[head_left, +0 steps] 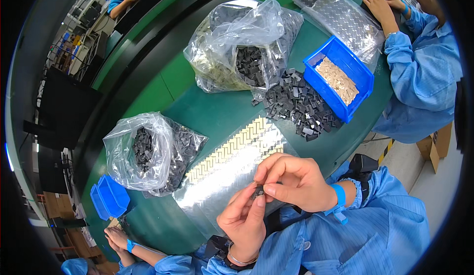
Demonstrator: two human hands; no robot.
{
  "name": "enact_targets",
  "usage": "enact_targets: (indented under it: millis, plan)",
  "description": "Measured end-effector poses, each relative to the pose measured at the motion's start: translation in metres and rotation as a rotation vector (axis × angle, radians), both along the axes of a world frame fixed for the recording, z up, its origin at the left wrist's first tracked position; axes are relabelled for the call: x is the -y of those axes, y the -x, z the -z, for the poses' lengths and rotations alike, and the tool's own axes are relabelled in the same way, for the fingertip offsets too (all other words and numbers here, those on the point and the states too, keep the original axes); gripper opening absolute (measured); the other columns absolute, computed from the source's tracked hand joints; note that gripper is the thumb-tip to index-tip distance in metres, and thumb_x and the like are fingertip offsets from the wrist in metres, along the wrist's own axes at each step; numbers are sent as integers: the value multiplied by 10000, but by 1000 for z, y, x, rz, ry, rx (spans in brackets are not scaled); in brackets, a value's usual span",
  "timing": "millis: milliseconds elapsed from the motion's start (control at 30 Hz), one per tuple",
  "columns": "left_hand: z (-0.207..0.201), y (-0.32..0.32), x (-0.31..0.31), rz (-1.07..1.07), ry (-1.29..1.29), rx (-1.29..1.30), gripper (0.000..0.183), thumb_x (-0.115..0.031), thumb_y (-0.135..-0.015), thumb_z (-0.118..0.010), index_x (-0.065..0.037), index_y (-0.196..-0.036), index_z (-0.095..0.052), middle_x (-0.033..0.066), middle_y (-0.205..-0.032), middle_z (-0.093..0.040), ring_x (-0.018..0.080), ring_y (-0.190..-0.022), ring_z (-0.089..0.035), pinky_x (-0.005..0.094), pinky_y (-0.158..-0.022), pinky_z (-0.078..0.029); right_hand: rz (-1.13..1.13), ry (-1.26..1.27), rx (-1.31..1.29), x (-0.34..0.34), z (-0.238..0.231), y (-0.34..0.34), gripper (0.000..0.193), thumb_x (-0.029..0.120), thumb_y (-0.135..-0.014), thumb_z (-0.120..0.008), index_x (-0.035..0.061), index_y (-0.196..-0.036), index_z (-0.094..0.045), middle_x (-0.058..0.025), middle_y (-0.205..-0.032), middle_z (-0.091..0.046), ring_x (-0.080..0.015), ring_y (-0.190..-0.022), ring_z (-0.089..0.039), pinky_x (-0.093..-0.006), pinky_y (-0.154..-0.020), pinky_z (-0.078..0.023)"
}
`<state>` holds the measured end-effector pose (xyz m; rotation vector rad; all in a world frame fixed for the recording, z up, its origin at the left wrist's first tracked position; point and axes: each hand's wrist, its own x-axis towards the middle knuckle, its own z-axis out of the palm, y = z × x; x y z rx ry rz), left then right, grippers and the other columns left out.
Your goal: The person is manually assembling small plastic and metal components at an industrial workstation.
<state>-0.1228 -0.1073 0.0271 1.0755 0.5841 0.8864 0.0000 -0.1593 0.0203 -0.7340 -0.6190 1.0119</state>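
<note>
Watching remotely, I only partly see one small, blocky, dark grey piece, pinched by the left hand and right hand together above the near edge of the worktop, beyond which I count two clear bags and two blue bins, the bags' dark contents too crowded to number.

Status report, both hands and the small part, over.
Left hand and right hand pinching small dark part. Part partly hidden. Nothing visibly in the way.

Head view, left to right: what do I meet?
Small blue bin, smaller clear bag of black parts, person's left hand, small dark part, right hand, larger blue bin of beige pieces, upper-right co-worker's hands.
</note>
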Motion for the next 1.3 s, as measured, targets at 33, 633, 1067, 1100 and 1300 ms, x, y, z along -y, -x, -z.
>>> enact_targets:
  millis: [33, 633, 1067, 1100, 1300]
  plan:
    - [0, -1, 1, -12, 3, 13, 273, 121, -795, -558, 87, -1066, -568, 189, -1038, -591, 206, -830, -626, 287, -757, -522, 12, -12, -5, 0, 0, 0, 42, -57, -823, -548, -39, -861, -543, -141, -1044, -500, -146, -877, -551, -245, -703, -516]
    - [-1, -4, -2, 27, 64, 46, 293, 74, -813, -558, 32, -1103, -568, 173, -1053, -605, 186, -908, -599, 288, -813, -487, 25, 42, 15, -4, 2, -2, 73, -62, -801, -569, -14, -849, -539, -112, -1003, -519, -149, -946, -514, -283, -830, -444]
    - [3, 0, -1, 32, 53, 41, 288, 71, -818, -551, 39, -1104, -563, 190, -1063, -600, 208, -953, -596, 301, -847, -479, 139, 44, 209, -6, 4, -1, 93, -42, -759, -617, 11, -801, -553, -97, -941, -554, -140, -874, -530, -265, -758, -434]
    - [3, 0, -1, 33, 52, 40, 288, 71, -818, -551, 39, -1104, -563, 190, -1063, -600, 208, -953, -596, 301, -847, -479, 155, 46, 242, -6, 4, -1, 96, -35, -751, -627, 16, -789, -554, -92, -932, -561, -142, -862, -535, -265, -749, -435]
    - [2, -1, 0, 28, 45, 27, 287, 66, -818, -555, 47, -1105, -559, 188, -1069, -599, 208, -963, -593, 307, -860, -473, 192, 77, 303, -6, 4, -2, 122, -13, -721, -655, 33, -752, -547, -76, -891, -585, -151, -826, -556, -269, -724, -443]
